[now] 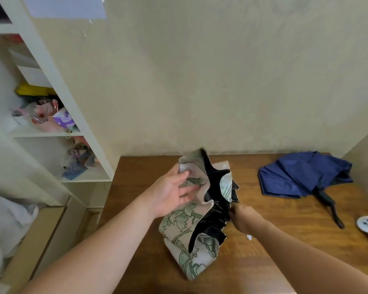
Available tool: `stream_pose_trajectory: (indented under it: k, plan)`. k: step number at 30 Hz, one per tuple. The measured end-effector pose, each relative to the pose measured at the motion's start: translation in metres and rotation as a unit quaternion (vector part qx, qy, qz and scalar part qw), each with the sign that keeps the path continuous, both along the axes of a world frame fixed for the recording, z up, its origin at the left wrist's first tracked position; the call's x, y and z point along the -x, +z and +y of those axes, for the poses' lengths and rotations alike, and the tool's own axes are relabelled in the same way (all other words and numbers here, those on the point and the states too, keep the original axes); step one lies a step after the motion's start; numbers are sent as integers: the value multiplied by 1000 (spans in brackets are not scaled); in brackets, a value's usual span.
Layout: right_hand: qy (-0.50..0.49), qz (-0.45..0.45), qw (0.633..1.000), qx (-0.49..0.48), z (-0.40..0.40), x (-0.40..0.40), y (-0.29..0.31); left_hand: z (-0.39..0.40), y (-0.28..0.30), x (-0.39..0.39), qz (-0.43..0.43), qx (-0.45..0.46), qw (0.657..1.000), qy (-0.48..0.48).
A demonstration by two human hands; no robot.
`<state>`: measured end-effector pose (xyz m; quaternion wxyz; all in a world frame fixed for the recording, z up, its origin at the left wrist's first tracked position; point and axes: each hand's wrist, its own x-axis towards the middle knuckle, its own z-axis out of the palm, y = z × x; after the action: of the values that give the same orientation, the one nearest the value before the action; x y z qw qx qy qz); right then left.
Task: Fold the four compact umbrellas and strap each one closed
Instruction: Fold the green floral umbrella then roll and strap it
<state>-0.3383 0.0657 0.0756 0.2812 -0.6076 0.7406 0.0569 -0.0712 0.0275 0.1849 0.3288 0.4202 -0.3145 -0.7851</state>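
Mid-fold on the floral umbrella (191,225) — left hand (172,194) fingers spread flat on cloth, right hand (245,219) gripping its middle — next, smoothing pleats round for strapping.

A room in a home. A wooden table (263,247) stands against a plain cream wall (200,81). Left of the table, a white shelf unit (57,85) holds wrapped bouquets (47,115), boxes and small household clutter.

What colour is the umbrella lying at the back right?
Dark blue umbrella, black handle; head view.
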Motion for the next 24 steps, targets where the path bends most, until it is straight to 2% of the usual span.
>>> stream_pose_trajectory:
  k: [3, 6, 8, 10, 12, 14, 18, 24]
  plan:
    - [93, 54, 994, -6, 16, 4, -15, -10, -4, -2, 38, 22, 999, 16]
    - [63, 29, 997, 33, 22, 10, -20, -15, -6, -15, -9, 26, 998, 58]
    - [-6, -42, 999, 23, 21, 13, -15, -17, -18, -32, -83, 20, 990, 112]
    - [-99, -160, 982, 5, 20, 15, -6, -14, -38, -52, -159, -8, 972, 172]
    - [-199, -283, 938, -25, 20, 18, 1, -7, -56, -70, -225, -30, 947, 226]
    - [-273, -389, 878, -63, 22, 22, 7, 4, -72, -83, -272, -52, 932, 236]
    - [-330, -493, 791, -151, 24, 32, 11, 21, -87, -81, -275, -92, 952, 102]
    - [-395, -632, 622, -240, 24, 34, 11, 22, -84, -50, -228, -46, 971, 47]
